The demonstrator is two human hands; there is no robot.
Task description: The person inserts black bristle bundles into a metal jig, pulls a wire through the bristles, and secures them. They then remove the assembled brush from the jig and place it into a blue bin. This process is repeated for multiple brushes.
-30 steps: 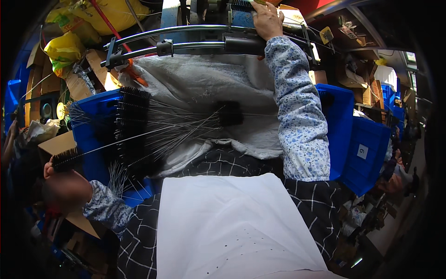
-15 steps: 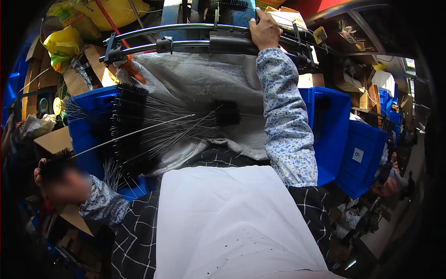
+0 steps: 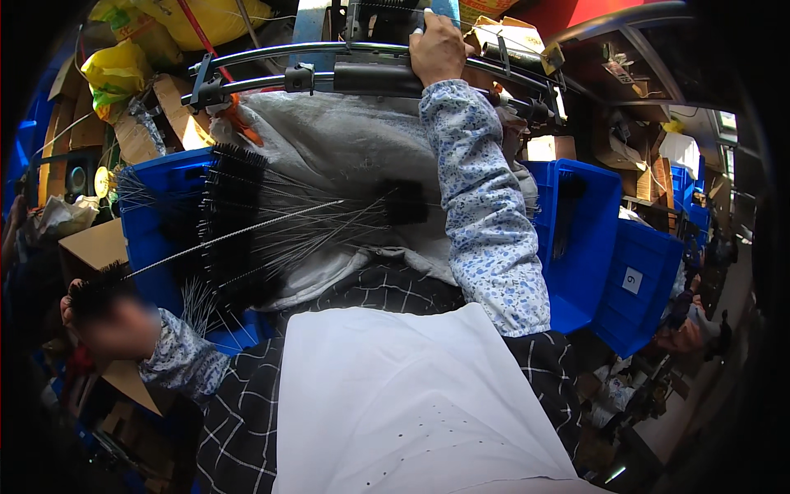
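Observation:
My left hand (image 3: 115,329), blurred at the lower left, is closed round the black bristles of a twisted-wire brush (image 3: 206,244). The brush's bare silver stem points right, across the brushes on my lap. My right hand (image 3: 438,51) is stretched forward and closed on the black sliding carriage (image 3: 377,79) of a machine with two metal guide rails (image 3: 255,82); its grip is partly hidden. A thin wire runs near its fingertips. Several black bristle brushes (image 3: 233,214) with thin wire stems lie on a grey-white cloth (image 3: 346,136) over my lap.
A blue bin (image 3: 164,173) with wire-stemmed brushes stands left; other blue bins (image 3: 588,239) stand right. Yellow bags (image 3: 119,74) and cardboard pieces (image 3: 95,247) crowd the left side. An open carton (image 3: 506,37) sits behind the rails, near a red pole (image 3: 193,29).
My right hand and the black carriage have slid left along the rails. The left hand and its brush have hardly moved.

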